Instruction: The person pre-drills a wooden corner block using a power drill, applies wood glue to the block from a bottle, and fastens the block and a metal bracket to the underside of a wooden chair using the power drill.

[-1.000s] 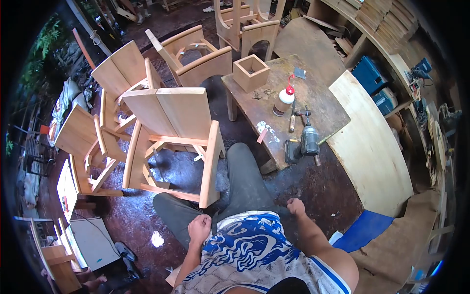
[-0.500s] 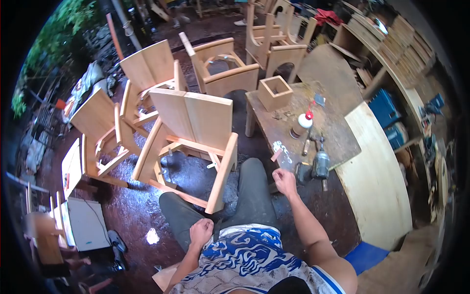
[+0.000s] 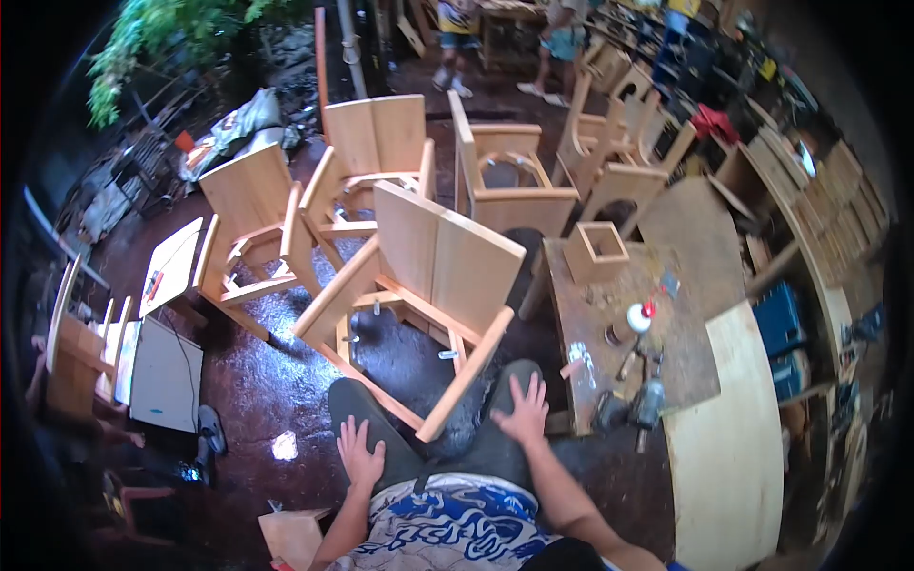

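Note:
My left hand (image 3: 361, 455) lies with spread fingers on my left thigh, holding nothing. On my right thigh, near the knee, rests my right hand (image 3: 524, 409), also empty and with its fingers apart. Right in front of my knees stands a wooden chair frame (image 3: 447, 252) with a two-board back, two side panels and an open seat. Small metal clamps or brackets (image 3: 447, 354) show on its inner rails. Neither hand touches the chair; the right one is close to its front corner.
To the right a low worktable (image 3: 690, 352) bears a square wooden box (image 3: 597, 253), a white bottle with a red cap (image 3: 640, 317) and a cordless drill (image 3: 649, 404). More chair frames (image 3: 249, 205) stand beyond. A pale plywood sheet (image 3: 728, 457) lies right. Other people (image 3: 562, 43) stand at the back.
My right hand has gone from beside the worktable to my right thigh, its fingers now spread. The left hand has opened on my left thigh. The view has shifted left and up.

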Motion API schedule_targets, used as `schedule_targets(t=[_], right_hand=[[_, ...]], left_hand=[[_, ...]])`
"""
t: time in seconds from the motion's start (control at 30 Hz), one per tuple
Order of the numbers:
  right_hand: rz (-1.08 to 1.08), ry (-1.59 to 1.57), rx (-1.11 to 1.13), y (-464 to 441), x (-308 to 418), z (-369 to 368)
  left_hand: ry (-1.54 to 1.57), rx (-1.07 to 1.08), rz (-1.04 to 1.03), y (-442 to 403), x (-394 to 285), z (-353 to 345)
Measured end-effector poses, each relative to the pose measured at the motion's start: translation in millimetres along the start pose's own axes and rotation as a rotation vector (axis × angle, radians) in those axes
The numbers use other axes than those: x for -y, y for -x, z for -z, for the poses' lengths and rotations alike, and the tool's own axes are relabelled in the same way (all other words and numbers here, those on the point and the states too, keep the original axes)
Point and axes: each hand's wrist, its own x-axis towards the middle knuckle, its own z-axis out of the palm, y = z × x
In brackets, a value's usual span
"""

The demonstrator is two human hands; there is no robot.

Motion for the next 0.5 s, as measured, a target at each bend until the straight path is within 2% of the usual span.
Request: schedule_targets(t=[0.03, 0.1, 0.27, 0.37, 0.4, 0.47, 0.5], right_hand=[[0.028, 0.007, -0.009, -0.7, 0.3, -5.2], [-0.051, -0.082, 0.076, -1.9, 3.2, -12.6], [-0.085, -0.046, 0.06, -2.6, 8.6, -9.4], [-0.109, -0.041, 0.061, 0.6, 9.1, -9.0], [-0.11, -0.038, 0.057, 1.1, 10.8, -10.4], [-0.117, -0.031, 0.048, 0.2, 9.9, -12.6], [-0.121, -0.021, 0.041, 0.8, 8.7, -11.9]], left_hand=[[0.031, 0.01, 0.023, -7.0, 6.7, 2.7], [0.029, 0.085, 0.03, -23.9, 23.9, 8.2], [0.074, -0.012, 0.022, -93.2, 54.6, -11.4], [0.249, -0.052, 0.292, -128.6, 64.2, -18.8], [0.254, -0.051, 0.289, -135.2, 64.0, -13.4], [0.406, 0.043, 0.456, -144.1, 61.6, -5.0], [0.4, -0.002, 0.45, -143.8, 64.6, -8.4]])
